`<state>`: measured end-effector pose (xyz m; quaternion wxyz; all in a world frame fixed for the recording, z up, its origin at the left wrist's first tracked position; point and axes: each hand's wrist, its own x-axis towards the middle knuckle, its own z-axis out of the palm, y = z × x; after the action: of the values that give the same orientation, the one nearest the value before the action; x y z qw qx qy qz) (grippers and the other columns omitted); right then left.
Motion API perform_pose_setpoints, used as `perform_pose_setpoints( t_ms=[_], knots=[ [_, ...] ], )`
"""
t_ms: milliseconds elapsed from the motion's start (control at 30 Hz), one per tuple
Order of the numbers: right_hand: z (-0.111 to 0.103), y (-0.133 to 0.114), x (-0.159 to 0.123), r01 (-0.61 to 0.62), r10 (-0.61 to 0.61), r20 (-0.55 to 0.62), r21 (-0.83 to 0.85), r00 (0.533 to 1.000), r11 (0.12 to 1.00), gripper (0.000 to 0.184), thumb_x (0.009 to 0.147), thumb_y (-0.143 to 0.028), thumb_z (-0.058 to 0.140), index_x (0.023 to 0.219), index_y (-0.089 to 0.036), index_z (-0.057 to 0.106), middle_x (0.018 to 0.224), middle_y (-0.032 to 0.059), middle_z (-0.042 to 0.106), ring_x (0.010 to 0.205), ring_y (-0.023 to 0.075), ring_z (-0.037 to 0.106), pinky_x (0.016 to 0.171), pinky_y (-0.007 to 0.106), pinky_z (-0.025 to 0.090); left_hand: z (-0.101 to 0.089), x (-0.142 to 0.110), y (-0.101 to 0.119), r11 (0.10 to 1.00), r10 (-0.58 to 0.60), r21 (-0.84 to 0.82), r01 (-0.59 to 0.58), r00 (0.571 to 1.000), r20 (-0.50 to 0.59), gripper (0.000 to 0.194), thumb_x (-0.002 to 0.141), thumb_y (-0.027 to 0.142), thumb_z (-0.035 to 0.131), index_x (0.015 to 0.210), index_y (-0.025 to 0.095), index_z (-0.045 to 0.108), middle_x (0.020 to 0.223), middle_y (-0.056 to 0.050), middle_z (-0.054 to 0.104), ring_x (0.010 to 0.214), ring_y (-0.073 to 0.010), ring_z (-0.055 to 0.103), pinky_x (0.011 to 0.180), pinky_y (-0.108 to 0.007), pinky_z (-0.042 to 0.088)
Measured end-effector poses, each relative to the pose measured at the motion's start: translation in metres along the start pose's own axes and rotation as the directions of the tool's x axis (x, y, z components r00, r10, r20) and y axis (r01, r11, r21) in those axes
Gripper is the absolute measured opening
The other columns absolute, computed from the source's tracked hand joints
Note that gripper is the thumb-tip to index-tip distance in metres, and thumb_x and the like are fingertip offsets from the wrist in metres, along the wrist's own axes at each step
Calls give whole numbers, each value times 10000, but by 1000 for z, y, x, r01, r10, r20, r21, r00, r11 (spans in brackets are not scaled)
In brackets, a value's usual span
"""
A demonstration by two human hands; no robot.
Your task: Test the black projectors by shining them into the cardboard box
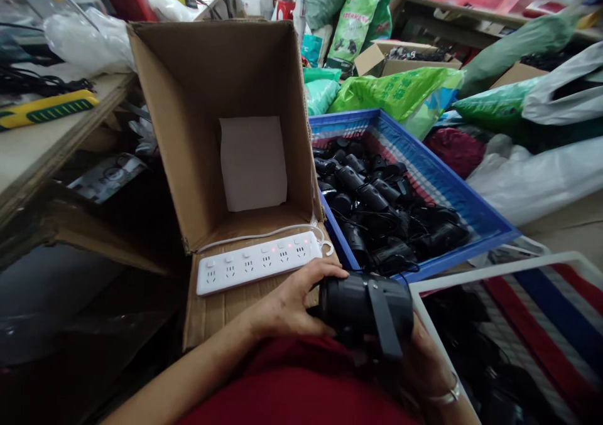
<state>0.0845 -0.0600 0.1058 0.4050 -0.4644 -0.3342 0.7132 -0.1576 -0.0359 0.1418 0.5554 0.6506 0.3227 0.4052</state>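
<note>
**Both hands clamped on black cylindrical unit**

My left hand [287, 302] and right hand [424, 365] grip the black cylindrical unit [362, 306] from either side, its flat strap hanging down the front, held low against my red top [292, 381]. Left fingers sit just beside the white power strip [257, 262], indicators lit, lying on a flap of the cardboard box [254, 80]. The blue plastic tray [447, 170] of similar black units [377, 211] lies just ahead.
</note>
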Motion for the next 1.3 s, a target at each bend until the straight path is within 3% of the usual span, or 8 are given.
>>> perform_pose_setpoints(
  t_ms=[167,300,433,933,1000,1100,1200,1300],
  knots=[
    [14,-8,2,7,-9,49,42,999,999,572,599,-585,725,1063,-263,635,1120,95,667,1054,362,587,916,520,444,-9,-1,1,999,1,52,-4,999,43,652,643,133,736,1233,254,485,1361,-100,463,1272,-295,415,1067,-489,296],
    [5,-1,4,20,-21,27,48,999,999,722,597,-486,759,1240,-276,510,1189,94,619,1080,353,567,902,489,452,-11,-1,6,992,-99,82,96,995,29,824,639,88,722,1359,221,343,1351,-117,477,1263,-291,425,1068,-460,314],
    [-4,4,4,66,-66,23,-36,998,997,898,523,-441,823,1312,-312,414,1225,82,571,1102,333,540,878,434,462,-14,-1,4,984,-176,25,175,984,25,783,623,104,747,1315,186,390,1309,-124,505,1243,-308,436,1052,-465,331],
    [3,-6,5,60,-58,12,-173,998,983,875,547,-505,793,1300,-225,444,1240,113,584,1086,331,562,856,394,481,-12,-5,-14,945,-257,-206,253,966,7,876,491,237,867,1269,183,467,1196,-119,571,1125,-302,536,1015,-471,370],
    [10,-8,6,3,-10,-83,-89,996,996,731,595,-470,775,1235,-228,516,1144,85,646,995,285,616,802,351,514,-10,-5,-15,925,-276,-263,274,961,30,943,496,217,866,1326,228,418,1263,-123,533,1136,-314,531,995,-479,388],
    [21,-8,5,-129,138,-138,72,981,989,423,718,-494,664,1046,-228,638,773,53,719,599,210,660,524,312,545,-4,-2,-14,860,-228,-443,254,967,112,1003,536,190,847,1388,298,329,1302,-97,519,1164,-309,518,993,-477,390],
    [27,-3,1,-351,348,49,149,936,924,457,777,-598,536,793,-166,684,536,75,670,355,174,577,311,261,447,1,5,-11,840,-210,-496,220,975,76,919,543,154,843,1344,266,407,1227,-71,579,1189,-288,494,1039,-449,337],
    [28,1,-3,-540,479,257,287,839,792,533,777,-638,523,754,-128,678,615,105,707,449,158,645,375,206,484,5,11,-8,820,-332,-495,286,943,-5,777,572,195,833,1264,232,483,1114,-71,621,1049,-274,576,916,-436,440]
  ],
)
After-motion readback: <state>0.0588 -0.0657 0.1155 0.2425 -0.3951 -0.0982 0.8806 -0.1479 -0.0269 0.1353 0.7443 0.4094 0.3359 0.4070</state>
